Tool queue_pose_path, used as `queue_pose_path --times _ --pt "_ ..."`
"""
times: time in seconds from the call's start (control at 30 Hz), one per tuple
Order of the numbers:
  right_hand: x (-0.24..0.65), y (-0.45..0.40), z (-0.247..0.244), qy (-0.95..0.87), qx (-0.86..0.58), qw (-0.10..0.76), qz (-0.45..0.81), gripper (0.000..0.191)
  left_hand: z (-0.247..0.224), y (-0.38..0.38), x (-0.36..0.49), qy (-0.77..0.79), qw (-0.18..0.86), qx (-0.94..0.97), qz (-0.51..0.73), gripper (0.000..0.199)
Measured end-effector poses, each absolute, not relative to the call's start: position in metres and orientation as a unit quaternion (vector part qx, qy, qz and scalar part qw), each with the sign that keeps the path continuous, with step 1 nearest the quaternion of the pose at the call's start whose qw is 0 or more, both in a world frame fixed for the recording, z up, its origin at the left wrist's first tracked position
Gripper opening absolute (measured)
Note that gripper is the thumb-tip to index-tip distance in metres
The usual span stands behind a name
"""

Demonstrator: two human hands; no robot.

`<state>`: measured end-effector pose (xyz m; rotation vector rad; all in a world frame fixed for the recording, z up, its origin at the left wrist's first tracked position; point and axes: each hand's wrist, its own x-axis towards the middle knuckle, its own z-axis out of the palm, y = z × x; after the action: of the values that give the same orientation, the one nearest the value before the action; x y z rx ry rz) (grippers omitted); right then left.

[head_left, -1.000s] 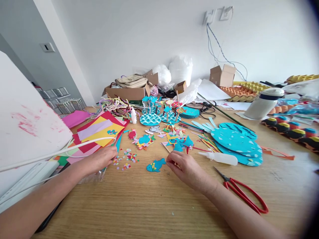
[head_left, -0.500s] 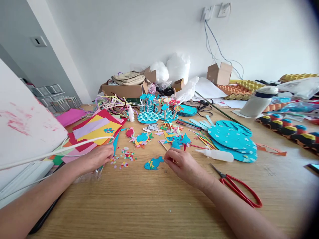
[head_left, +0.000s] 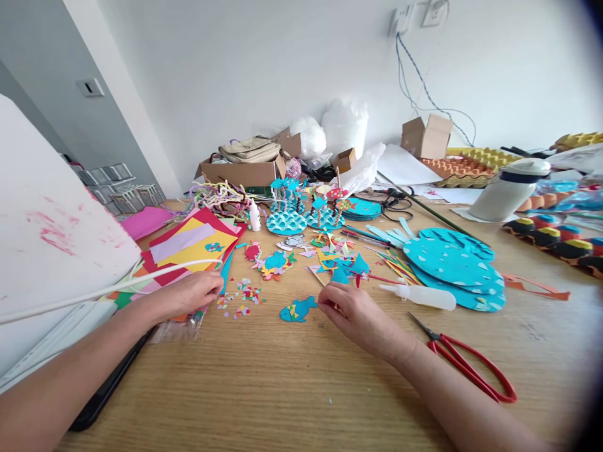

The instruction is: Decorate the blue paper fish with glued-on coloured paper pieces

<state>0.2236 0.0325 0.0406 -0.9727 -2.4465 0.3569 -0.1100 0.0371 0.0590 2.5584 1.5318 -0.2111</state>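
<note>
- Decorating appears to be the step in hand: one blue paper fish (head_left: 296, 310) with yellow patches is lying flat on the brown wood-grain tabletop (head_left: 264, 383), between the hands.
- Right hand (head_left: 343, 309): is holding thumb and fingers together at the fish's tail; whether it is gripping that or the thin pale stick (head_left: 315, 276) showing beyond, cannot be told.
- Left hand (head_left: 200, 291): is resting curled beside small multicoloured paper bits (head_left: 249, 293); any pinched piece is staying hidden from view.
- Red-handled metal scissors (head_left: 441, 345): are lying rightward, untouched.
- Next move: is probably calling for one bit, lightly pinched, and a steadied fish.
</note>
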Motion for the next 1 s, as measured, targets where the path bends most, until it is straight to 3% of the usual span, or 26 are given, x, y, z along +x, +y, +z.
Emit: queue_pose_path --times 0.33,0.53,0.7,1.0 --pt "0.223 0.034 0.039 -0.896 -0.361 0.222 0.132 0.014 0.061 0.030 -0.085 0.502 0.083 0.859 -0.057 0.010" --pt "0.224 0.033 0.040 -0.893 -0.371 0.214 0.138 0.015 0.058 0.033 -0.069 0.475 0.077 0.876 -0.035 0.019" --pt "0.225 0.033 0.039 -0.895 -0.367 0.212 0.140 0.016 0.048 0.038 -0.066 0.490 0.067 0.869 -0.010 0.012" --pt "0.225 0.033 0.040 -0.897 -0.356 0.216 0.148 0.016 0.049 0.057 -0.081 0.537 0.032 0.843 0.009 0.023"
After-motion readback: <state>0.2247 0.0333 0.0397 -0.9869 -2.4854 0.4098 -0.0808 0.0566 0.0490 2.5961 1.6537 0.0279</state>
